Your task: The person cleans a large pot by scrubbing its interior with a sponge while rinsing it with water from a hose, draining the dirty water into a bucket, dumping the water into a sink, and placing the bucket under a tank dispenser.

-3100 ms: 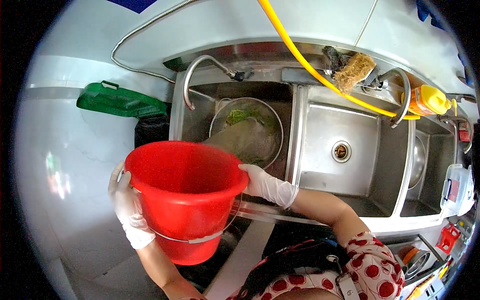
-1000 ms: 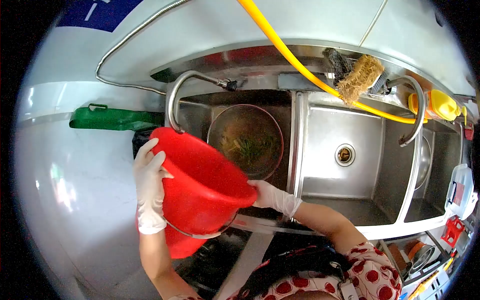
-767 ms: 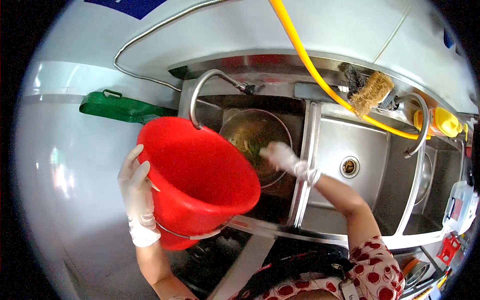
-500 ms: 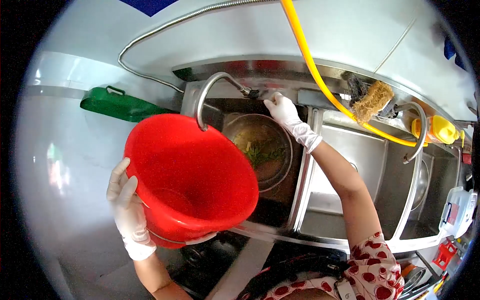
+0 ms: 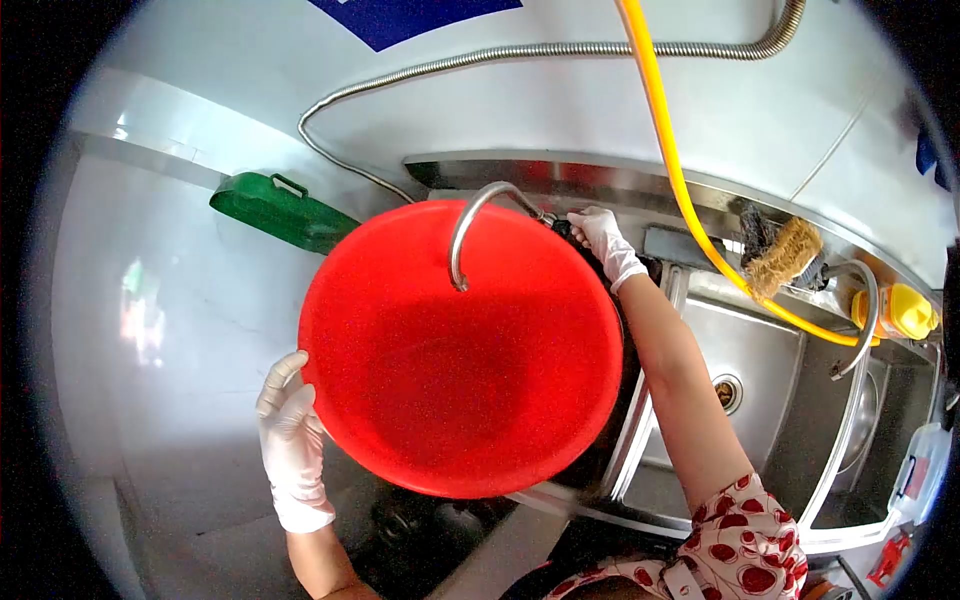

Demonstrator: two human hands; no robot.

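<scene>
A red bucket (image 5: pixel 460 400) is held with its mouth facing up under the curved metal faucet (image 5: pixel 468 235) of the left sink. White-gloved, my left hand (image 5: pixel 290 430) grips its rim at the left side. My right hand (image 5: pixel 600 238), also gloved, is closed on the dark faucet handle (image 5: pixel 562 228) behind the bucket. The spout hangs over the bucket's inside, and no stream of water shows. The bucket hides the left sink and the round basin seen there earlier.
To the right are a middle sink (image 5: pixel 740 350) with a drain and a third sink. A yellow hose (image 5: pixel 675 170), a brown scrubber (image 5: pixel 785 258) and a yellow bottle (image 5: pixel 905 312) are near the wall. A green long container (image 5: pixel 275 208) stands at the left.
My right hand has left the bucket's rim and reached the faucet handle. The bucket has moved over the left sink and tipped upright, under the spout, covering the basin with greens.
</scene>
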